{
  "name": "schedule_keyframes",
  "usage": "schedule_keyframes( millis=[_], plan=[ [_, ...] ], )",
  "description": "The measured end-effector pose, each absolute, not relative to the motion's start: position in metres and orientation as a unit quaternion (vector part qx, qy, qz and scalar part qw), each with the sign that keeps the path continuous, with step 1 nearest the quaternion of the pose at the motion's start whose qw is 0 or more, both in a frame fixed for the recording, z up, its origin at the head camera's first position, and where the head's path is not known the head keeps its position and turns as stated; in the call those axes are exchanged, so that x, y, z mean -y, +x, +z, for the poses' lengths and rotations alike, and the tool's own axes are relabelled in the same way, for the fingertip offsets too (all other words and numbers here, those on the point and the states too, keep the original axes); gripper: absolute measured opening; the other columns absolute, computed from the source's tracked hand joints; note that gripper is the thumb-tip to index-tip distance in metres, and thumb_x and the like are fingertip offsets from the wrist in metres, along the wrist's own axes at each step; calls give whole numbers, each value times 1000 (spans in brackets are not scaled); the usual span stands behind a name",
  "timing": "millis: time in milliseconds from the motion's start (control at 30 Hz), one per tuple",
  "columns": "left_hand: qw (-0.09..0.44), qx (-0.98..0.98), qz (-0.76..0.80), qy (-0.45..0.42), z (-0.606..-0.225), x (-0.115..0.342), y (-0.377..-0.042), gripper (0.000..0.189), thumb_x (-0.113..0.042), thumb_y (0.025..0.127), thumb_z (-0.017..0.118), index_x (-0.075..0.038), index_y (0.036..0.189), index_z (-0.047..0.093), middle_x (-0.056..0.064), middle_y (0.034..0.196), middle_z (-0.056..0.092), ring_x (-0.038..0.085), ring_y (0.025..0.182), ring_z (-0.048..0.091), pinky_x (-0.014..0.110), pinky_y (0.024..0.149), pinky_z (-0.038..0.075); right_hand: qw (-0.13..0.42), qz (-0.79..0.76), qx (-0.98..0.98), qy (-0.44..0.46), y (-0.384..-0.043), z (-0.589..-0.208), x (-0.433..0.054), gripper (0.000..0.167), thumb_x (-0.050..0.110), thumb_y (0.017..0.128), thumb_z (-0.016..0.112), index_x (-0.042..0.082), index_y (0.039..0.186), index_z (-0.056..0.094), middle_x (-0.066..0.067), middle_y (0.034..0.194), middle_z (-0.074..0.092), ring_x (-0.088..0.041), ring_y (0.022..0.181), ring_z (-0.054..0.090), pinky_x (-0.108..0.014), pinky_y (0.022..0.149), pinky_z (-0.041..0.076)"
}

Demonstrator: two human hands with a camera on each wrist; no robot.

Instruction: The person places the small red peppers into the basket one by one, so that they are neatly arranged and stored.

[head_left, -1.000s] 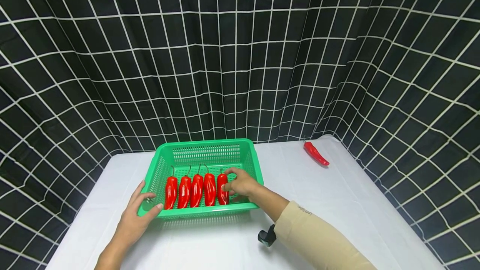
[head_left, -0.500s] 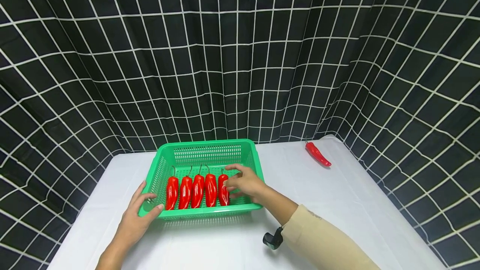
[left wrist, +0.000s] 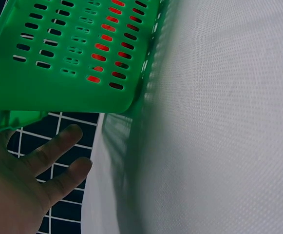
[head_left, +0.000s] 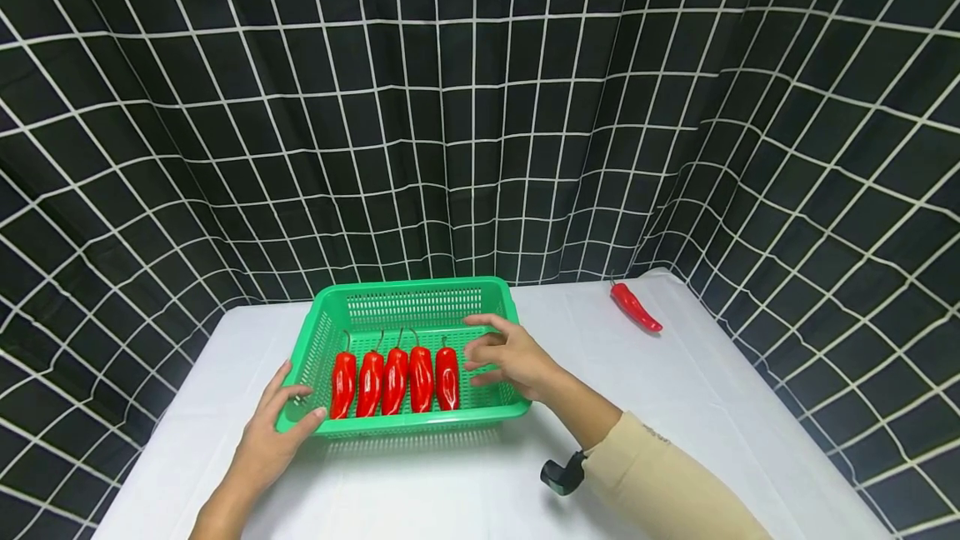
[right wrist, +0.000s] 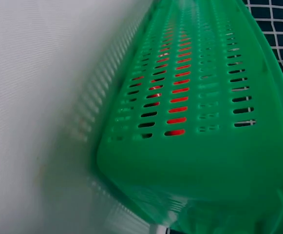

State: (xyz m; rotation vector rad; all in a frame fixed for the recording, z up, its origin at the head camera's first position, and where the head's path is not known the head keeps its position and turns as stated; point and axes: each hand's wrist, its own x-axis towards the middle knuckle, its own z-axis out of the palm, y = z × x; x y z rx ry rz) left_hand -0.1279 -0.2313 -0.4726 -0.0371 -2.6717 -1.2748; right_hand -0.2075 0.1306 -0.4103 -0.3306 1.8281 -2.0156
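Observation:
A green plastic basket point(head_left: 416, 422) with slotted walls stands on the white-covered table. Inside lies a row of several red chili peppers point(head_left: 371, 383), stems toward the back. My left hand point(head_left: 268, 432) holds the basket's front left corner, thumb along the front rim and a finger hooked over the side; two other fingers point(left wrist: 68, 178) stretch out straight beside the wall. Over the basket's right part, my right hand point(head_left: 513, 357) has its fingers spread and holds nothing. Just left of its fingertips lies the rightmost red pepper point(head_left: 447, 377). In the right wrist view the hand is out of sight.
Another red pepper point(head_left: 636, 307) lies on the white cloth point(head_left: 600, 357) at the back right. Black curtains with a white grid point(head_left: 465, 148) enclose the table at the back and sides. A small black device point(head_left: 562, 473) is strapped under my right wrist.
My right hand has let go of the rightmost pepper and drawn away to the right, its fingers spreading. The peppers stay in their row, and my left hand keeps its place on the basket.

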Motion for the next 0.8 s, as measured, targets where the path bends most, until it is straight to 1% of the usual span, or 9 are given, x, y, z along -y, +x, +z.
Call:
schedule_keyframes(
  millis=[167,400,500,700,800],
  plan=[
    [87,900,-428,-13,-470,231,-128,41,-35,90,68,-11,121,56,5,160,11,46,140,15,77,95,19,200,-724,-649,-124,-206,-409,-136,55,1,89,65,10,139,45,-21,102,60,-35,90,66,-52,76,55],
    [85,900,-427,-10,-470,231,-128,40,-35,90,68,-11,120,56,5,160,12,46,140,15,76,96,19,201,-724,-647,-128,-204,-403,-144,57,4,88,67,11,140,44,-22,107,59,-36,93,65,-51,75,55],
    [85,901,-426,-10,-471,231,-128,41,-36,90,68,-11,121,55,5,160,12,47,139,15,77,95,19,199,-725,-647,-126,-205,-399,-148,57,5,88,67,12,140,44,-21,108,59,-38,95,65,-51,75,55],
    [87,903,-422,-11,-470,231,-128,41,-36,90,67,-11,121,56,5,160,12,47,139,16,76,95,20,194,-724,-649,-129,-205,-392,-155,58,8,87,68,13,140,45,-20,111,59,-38,94,65,-52,76,55],
    [88,903,-421,-11,-470,231,-128,41,-35,90,68,-11,120,56,5,160,12,47,139,17,76,95,20,191,-723,-652,-129,-205,-390,-158,58,9,87,68,14,140,45,-20,111,59,-41,97,63,-52,76,55]
  ],
)
